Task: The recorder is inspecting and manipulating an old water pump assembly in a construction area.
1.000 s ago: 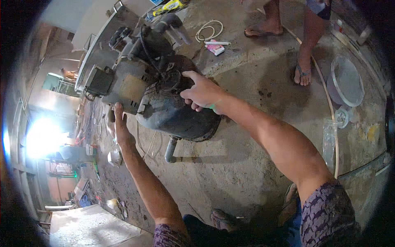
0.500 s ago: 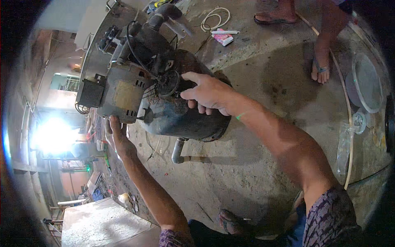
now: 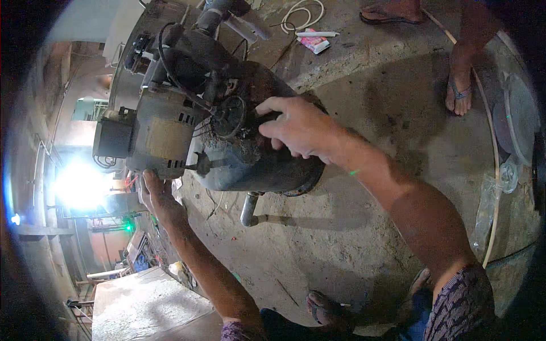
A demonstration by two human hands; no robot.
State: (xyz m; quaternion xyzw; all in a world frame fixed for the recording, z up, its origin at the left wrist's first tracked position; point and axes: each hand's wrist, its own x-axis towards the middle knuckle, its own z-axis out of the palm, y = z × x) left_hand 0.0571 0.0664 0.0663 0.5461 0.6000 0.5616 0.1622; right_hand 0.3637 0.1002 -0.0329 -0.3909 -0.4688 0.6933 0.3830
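A grey electric motor (image 3: 165,133) with a black box on its side sits on a dark, grimy rounded tank (image 3: 250,167), as part of a pump unit. My left hand (image 3: 156,193) supports the motor's near end, thumb against the casing and the other fingers partly hidden below. Beside the motor is a round black ribbed part (image 3: 229,116). Just right of it, my right hand (image 3: 298,128) has its fingers curled and pinched. Something dark shows between index finger and thumb, too hidden to name. A pipe stub (image 3: 248,209) sticks out of the tank's near side.
Another person's sandalled foot (image 3: 458,94) stands at the far right. A pale hose (image 3: 483,125) runs along the floor by a bucket (image 3: 520,119) and a clear plastic bag (image 3: 486,210). A pink packet (image 3: 314,44) lies beyond the tank. Bright light glares at left.
The view has shifted slightly, putting the motor lower and further left in it. My left hand stays at the motor's end. My right hand stays by the ribbed part, its fingers slightly re-posed.
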